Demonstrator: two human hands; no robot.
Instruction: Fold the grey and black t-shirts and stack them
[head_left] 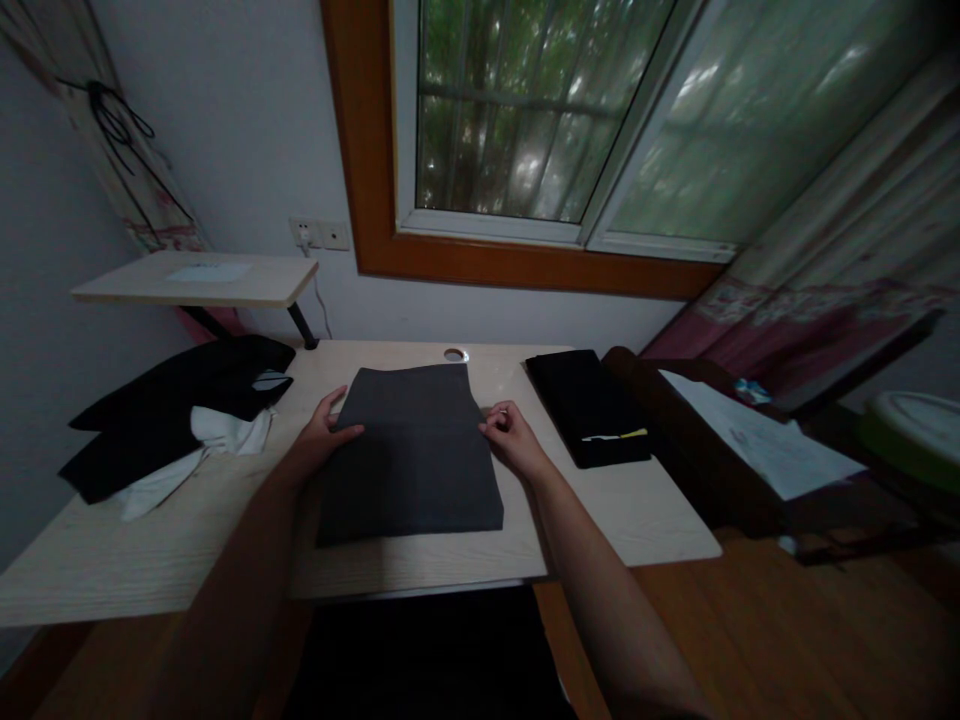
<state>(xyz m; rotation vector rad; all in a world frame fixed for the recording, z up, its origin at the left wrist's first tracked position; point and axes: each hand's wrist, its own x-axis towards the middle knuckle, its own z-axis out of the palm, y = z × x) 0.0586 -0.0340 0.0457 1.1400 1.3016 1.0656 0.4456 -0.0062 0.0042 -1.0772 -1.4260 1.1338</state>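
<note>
A dark grey, flat, roughly rectangular folded cloth [412, 455] lies on the pale wooden desk [600, 520] in front of me. My left hand [324, 432] rests at its left edge, thumb laid over the top and fingers apart along the side. At the right edge, my right hand [512, 435] has its fingers curled and pinched together on the cloth's border. The fingertips are partly hidden, and the dim light obscures fine detail of the fabric.
Black and white garments [180, 420] are heaped on the desk's left, below a small raised shelf [262, 285]. A black flat item [589, 400] with a small yellow-and-white mark lies at right. Beyond the desk's right edge is a paper sheet [757, 430]. A window stands behind.
</note>
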